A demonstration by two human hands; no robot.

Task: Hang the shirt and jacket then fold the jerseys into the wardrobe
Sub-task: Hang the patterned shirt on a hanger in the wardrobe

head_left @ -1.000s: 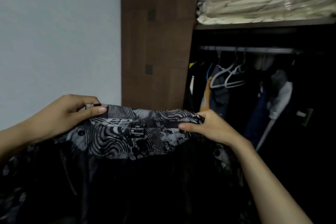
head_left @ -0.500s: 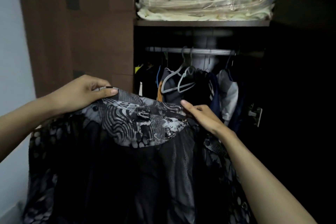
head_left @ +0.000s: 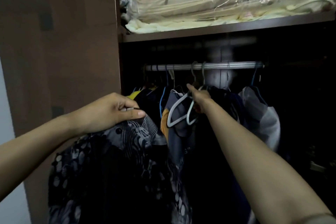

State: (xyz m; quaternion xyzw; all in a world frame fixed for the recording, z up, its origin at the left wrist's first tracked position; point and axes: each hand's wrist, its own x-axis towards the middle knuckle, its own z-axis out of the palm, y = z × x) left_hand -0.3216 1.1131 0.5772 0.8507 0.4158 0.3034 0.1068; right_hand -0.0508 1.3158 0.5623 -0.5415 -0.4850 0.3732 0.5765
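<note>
While the left hand [head_left: 107,111] pinches the patterned shirt [head_left: 112,165] at lower left, the right hand [head_left: 199,100] grasps a grey hanger [head_left: 177,112] inside the wardrobe [head_left: 72,42], under bagged bedding [head_left: 218,0].

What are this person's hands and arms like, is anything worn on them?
Both forearms are bare as far as the view shows: no sleeves, gloves or watch visible. The left hand shows a short thumbnail. No rings show on it or on the right hand, though dim light hides detail.
</note>
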